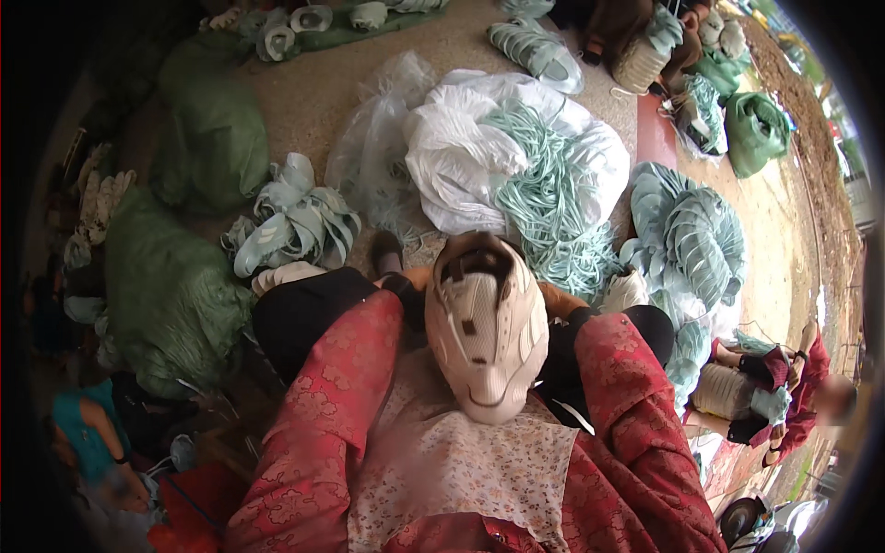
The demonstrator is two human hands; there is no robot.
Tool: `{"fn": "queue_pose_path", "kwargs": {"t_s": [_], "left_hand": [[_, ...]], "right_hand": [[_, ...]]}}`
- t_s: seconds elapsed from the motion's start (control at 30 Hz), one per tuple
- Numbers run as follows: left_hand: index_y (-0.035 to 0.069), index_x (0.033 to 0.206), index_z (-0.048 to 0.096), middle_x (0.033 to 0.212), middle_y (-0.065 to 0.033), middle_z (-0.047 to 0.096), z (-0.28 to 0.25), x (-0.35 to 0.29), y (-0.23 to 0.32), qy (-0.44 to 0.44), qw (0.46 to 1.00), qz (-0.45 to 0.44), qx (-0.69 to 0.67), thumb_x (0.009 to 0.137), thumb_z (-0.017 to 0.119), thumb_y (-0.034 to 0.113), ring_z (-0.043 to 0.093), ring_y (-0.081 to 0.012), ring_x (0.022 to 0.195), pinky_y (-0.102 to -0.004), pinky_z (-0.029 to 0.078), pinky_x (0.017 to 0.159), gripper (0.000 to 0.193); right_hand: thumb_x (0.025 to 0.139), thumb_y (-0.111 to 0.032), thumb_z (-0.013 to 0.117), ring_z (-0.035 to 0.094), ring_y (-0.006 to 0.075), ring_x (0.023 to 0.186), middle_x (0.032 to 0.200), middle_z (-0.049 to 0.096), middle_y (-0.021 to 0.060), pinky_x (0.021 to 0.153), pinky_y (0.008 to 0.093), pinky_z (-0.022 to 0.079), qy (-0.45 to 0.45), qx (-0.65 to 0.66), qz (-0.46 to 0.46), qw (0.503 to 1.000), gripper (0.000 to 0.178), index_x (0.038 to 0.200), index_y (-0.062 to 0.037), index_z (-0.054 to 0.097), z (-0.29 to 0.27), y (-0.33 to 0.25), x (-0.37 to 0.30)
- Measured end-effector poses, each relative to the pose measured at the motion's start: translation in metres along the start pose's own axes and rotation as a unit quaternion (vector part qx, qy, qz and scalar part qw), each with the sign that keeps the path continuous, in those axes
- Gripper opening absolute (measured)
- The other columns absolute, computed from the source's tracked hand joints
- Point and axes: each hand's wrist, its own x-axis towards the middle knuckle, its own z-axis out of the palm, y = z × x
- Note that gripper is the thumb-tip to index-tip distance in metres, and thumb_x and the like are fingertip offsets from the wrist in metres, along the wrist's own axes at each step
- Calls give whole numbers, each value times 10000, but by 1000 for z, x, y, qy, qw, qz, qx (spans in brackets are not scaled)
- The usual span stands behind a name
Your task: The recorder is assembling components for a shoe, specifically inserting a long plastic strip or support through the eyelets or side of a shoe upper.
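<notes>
A beige sneaker upper (489, 332) stands over my lap, its toe toward me and its dark opening on the far side. Its side shows stitched panels and a small dark patch. My left hand (418, 278) reaches it from the left and my right hand (559, 300) from the right. Both hands are closed about its far part, with most of their fingers hidden behind it. Just beyond lies a heap of mint-green laces (548, 198), spilling out of a white sack (461, 175). A thin pale strip (575, 417) shows beside the toe, over my right thigh.
Pale green shoe pieces lie bundled at left (300, 217) and right (691, 235). Green sacks (175, 286) fill the left side. Clear plastic (378, 152) lies by the white sack. Another person (802, 396) sits at right with a beige stack; one in teal (88, 433) is at lower left.
</notes>
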Motion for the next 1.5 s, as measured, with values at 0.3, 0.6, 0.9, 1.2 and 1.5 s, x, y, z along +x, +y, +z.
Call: {"fn": "queue_pose_path", "kwargs": {"t_s": [0.3,0.6,0.9,1.2,1.5], "left_hand": [[60,1368,496,1266,-47,593,85,-28,123,99,992,67,47,967,335,634,579,-152,1088,-308,446,961,718],[56,1341,495,1256,-74,555,179,-33,87,111,920,282,249,972,510,223,519,-186,1168,-308,413,1004,405],[92,1411,464,1476,-101,327,212,-41,88,67,841,228,486,1009,432,446,277,-240,1392,-351,215,1143,537],[114,1457,397,1459,-99,338,188,-30,79,91,861,230,445,1020,416,416,298,-233,1376,-331,250,1131,531],[95,1414,444,1382,-120,427,175,-22,67,105,824,285,479,993,477,219,408,-235,1291,-324,335,1080,441]], "right_hand": [[936,-679,352,525,289,1192,1393,493,147,1016,419,399,22,123,-310,942,813,1418,-27,413,-8,-89,-141],[951,-273,619,515,203,1202,1286,552,137,1019,319,409,75,-50,-515,852,584,1398,18,382,62,-90,-183],[984,-161,551,464,243,1272,1378,466,185,1051,319,377,196,-12,-590,783,578,1444,29,257,79,-32,-161],[1005,-302,511,504,214,1182,1285,524,152,986,317,403,190,-137,-505,831,562,1439,-24,290,71,-64,-180],[978,-168,529,511,234,1196,1296,529,169,1024,336,398,186,-121,-527,821,470,1363,45,362,72,-64,-167]]}}
